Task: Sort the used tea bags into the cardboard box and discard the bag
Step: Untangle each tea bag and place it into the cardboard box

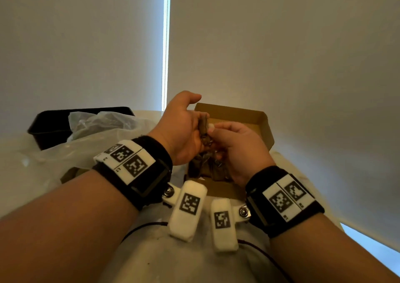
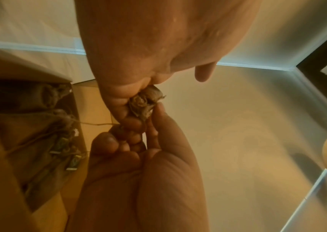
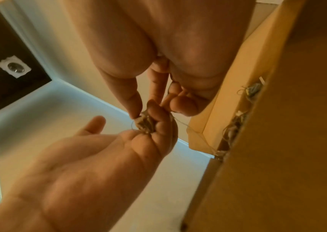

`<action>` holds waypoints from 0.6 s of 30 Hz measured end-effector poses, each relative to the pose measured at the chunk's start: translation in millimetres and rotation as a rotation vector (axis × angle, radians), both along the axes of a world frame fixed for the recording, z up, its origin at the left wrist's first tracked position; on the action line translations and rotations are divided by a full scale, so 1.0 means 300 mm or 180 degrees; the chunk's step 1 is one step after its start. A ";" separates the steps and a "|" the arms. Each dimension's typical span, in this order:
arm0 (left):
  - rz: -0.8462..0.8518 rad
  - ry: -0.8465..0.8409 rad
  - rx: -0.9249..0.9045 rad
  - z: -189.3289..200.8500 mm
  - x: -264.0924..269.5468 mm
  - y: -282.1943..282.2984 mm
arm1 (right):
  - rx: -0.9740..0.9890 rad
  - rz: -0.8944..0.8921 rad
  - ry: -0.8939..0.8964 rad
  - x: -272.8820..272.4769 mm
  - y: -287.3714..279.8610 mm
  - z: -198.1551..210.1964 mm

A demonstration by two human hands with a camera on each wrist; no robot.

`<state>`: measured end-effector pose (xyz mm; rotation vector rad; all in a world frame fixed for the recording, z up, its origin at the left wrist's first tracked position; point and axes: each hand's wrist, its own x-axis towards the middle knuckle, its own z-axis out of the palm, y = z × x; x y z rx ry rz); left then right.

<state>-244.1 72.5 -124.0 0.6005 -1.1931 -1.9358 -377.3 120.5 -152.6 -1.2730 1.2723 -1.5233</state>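
An open cardboard box (image 1: 249, 118) sits on the tabletop (image 1: 164, 259). Above it, the left hand (image 1: 181, 129) and right hand (image 1: 240, 148) meet, each grip's fingertips pinched on one brown tea bag (image 1: 204, 126). More tea bags (image 1: 207, 168) lie inside the box.

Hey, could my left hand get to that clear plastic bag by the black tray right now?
Probably not yet. The plastic bag lies unobstructed just beyond your left hand, but that hand and your right hand are both gripping a tea bag above the cardboard box; let go first.
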 end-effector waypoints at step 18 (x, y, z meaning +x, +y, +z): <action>0.0710 -0.0761 -0.0415 0.011 0.007 0.015 | 0.0006 -0.0282 -0.0856 0.009 -0.017 0.006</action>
